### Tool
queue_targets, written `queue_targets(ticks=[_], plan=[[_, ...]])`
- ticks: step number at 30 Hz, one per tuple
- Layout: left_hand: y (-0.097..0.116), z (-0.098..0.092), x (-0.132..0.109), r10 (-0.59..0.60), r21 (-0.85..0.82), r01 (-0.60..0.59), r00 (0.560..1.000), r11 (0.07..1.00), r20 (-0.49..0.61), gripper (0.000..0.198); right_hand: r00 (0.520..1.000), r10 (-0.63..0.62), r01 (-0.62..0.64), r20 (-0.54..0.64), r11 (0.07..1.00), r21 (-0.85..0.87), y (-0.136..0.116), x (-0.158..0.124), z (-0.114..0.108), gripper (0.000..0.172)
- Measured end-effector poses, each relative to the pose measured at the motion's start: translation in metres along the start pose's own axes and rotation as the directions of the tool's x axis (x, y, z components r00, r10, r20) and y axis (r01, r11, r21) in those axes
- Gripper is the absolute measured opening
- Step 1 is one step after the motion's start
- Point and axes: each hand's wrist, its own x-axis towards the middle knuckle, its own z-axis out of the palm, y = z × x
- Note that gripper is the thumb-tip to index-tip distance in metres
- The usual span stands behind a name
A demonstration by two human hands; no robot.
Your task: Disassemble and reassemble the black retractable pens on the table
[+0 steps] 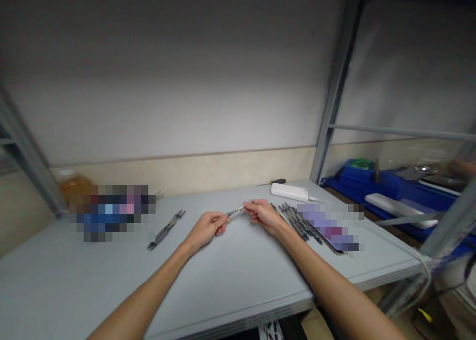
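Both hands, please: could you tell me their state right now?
Left hand: closed, holding one end of a slim rod.
Right hand: closed, holding its other end.

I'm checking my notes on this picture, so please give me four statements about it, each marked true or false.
1. The left hand and right hand both hold a thin rod. True.
2. Pens lie only left of the left hand. False: more pens lie right of the right hand.
3. The screwdriver lies nearer the wall than the white strip. True.
4. The white strip stands on end. False: it lies on the table.
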Motion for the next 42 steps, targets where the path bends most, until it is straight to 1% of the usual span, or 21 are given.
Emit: queue_targets(ticks=[2, 5, 7, 9, 11, 14, 16, 18, 21, 23, 25, 26, 28, 29, 32, 34, 37, 42], plan=[[-0.001, -0.001, 0.000, 0.009, 0.062, -0.007, 1.000, 0.998, -0.020, 0.035, 1.000, -0.019, 0.019, -0.010, 1.000, -0.017, 0.001, 0.000, 0.001, 0.026], [0.000, 0.000, -0.002, 0.067, 0.230, -0.037, 0.990, 0.972, -0.125, 0.031, 0.999, -0.025, 0.024, -0.025, 0.999, -0.033, 0.004, 0.000, 0.003, 0.026], [0.003, 0.001, -0.004, 0.097, 0.337, -0.031, 0.979, 0.941, -0.181, 0.030, 0.999, -0.010, 0.009, -0.030, 1.000, -0.023, 0.005, -0.001, 0.003, 0.025], [0.007, 0.001, -0.006, 0.123, 0.417, -0.024, 0.969, 0.909, -0.215, 0.029, 1.000, 0.011, -0.011, -0.029, 1.000, 0.008, 0.007, -0.001, 0.003, 0.024], [0.010, 0.002, -0.008, 0.166, 0.477, -0.043, 0.961, 0.878, -0.219, 0.028, 0.999, 0.041, -0.040, -0.025, 0.998, 0.057, 0.007, -0.003, 0.003, 0.022], [0.013, 0.002, -0.009, 0.250, 0.528, -0.112, 0.948, 0.842, -0.198, 0.027, 0.996, 0.088, -0.084, -0.023, 0.986, 0.143, 0.004, -0.004, 0.003, 0.019], [0.012, 0.004, -0.009, 0.294, 0.542, -0.156, 0.939, 0.826, -0.177, 0.027, 0.995, 0.088, -0.077, -0.045, 0.974, 0.214, 0.002, -0.005, 0.005, 0.017], [0.011, 0.008, -0.010, 0.305, 0.534, -0.186, 0.942, 0.825, -0.143, 0.027, 0.994, 0.073, -0.048, -0.077, 0.959, 0.279, 0.000, -0.004, 0.006, 0.016], [0.013, 0.014, -0.012, 0.299, 0.513, -0.240, 0.953, 0.824, -0.034, 0.027, 0.990, 0.039, 0.010, -0.137, 0.941, 0.339, -0.002, -0.003, 0.005, 0.015], [0.016, 0.017, -0.015, 0.323, 0.535, -0.311, 0.943, 0.785, 0.074, 0.029, 0.982, 0.030, 0.047, -0.187, 0.917, 0.397, -0.003, -0.002, 0.003, 0.013], [0.019, 0.016, -0.018, 0.325, 0.568, -0.362, 0.930, 0.739, 0.169, 0.034, 0.981, 0.060, 0.041, -0.185, 0.866, 0.498, -0.005, -0.002, -0.002, 0.011], [0.020, 0.015, -0.018, 0.314, 0.578, -0.361, 0.931, 0.732, 0.184, 0.035, 0.985, 0.076, 0.022, -0.154, 0.833, 0.553, -0.006, -0.002, -0.005, 0.012], [0.019, 0.012, -0.017, 0.290, 0.595, -0.341, 0.939, 0.728, 0.184, 0.035, 0.995, 0.075, -0.021, -0.061, 0.777, 0.629, -0.007, -0.002, -0.011, 0.018], [0.018, 0.010, -0.016, 0.283, 0.604, -0.327, 0.944, 0.727, 0.171, 0.033, 0.998, 0.064, -0.040, -0.014, 0.764, 0.645, -0.007, -0.003, -0.013, 0.023], [0.014, 0.005, -0.013, 0.270, 0.628, -0.294, 0.953, 0.720, 0.137, 0.031, 0.996, 0.047, -0.087, 0.079, 0.764, 0.639, -0.007, -0.004, -0.020, 0.036], [0.012, 0.003, -0.012, 0.258, 0.638, -0.280, 0.957, 0.718, 0.130, 0.031, 0.993, 0.067, -0.115, 0.099, 0.764, 0.634, -0.007, -0.004, -0.023, 0.038], [0.012, 0.002, -0.011, 0.255, 0.648, -0.267, 0.960, 0.713, 0.115, 0.030, 0.990, 0.092, -0.139, 0.107, 0.757, 0.639, -0.008, -0.004, -0.025, 0.036], [0.011, 0.001, -0.011, 0.261, 0.652, -0.272, 0.958, 0.708, 0.116, 0.030, 0.990, 0.070, -0.135, 0.124, 0.736, 0.663, -0.012, -0.007, -0.023, 0.038]])
